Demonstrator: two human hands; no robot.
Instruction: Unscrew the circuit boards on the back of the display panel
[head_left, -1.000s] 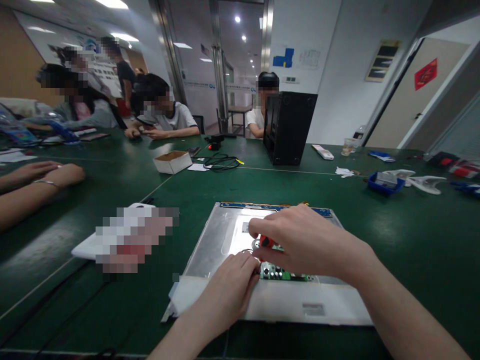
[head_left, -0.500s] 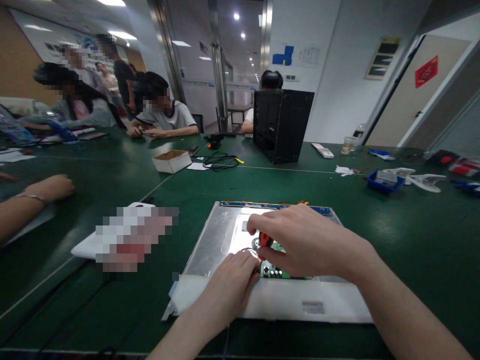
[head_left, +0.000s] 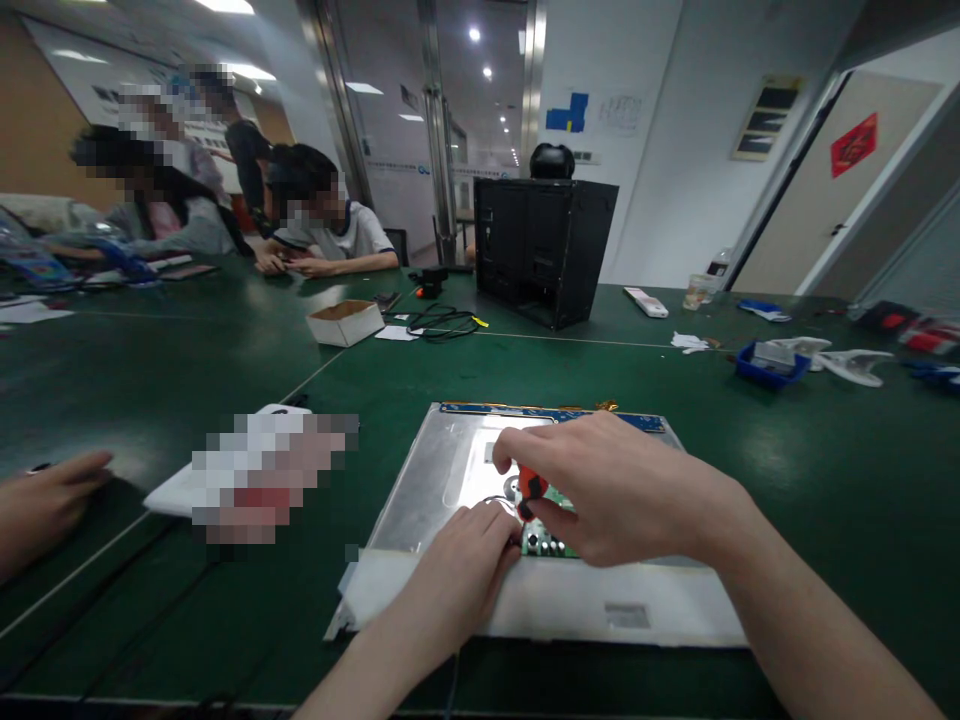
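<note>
A silvery display panel (head_left: pixel 427 500) lies flat on the green table, with a blue circuit strip (head_left: pixel 480 410) along its far edge. On it sits a green circuit board (head_left: pixel 562 546), partly covered by my hands. My right hand (head_left: pixel 600 480) is closed round a red and black screwdriver handle (head_left: pixel 531 484), held upright over the board; its tip is hidden. Beside its lower end, my left hand (head_left: pixel 472 550) rests on the panel with fingers pressed together at the board's left edge. What those fingertips hold, if anything, is hidden.
Left of the panel lies a white object (head_left: pixel 255 465), partly blurred; another person's hand (head_left: pixel 56 500) is beyond it. Farther back are a small open box (head_left: pixel 345 325), coiled black cable (head_left: pixel 442 322), a black computer case (head_left: pixel 544 250) and a blue tray (head_left: pixel 769 370). People sit behind.
The red handle has turned slightly within my right hand's fingers. My left hand has stayed put. The computer case has been rotated, and the other person's hand has moved nearer at the left.
</note>
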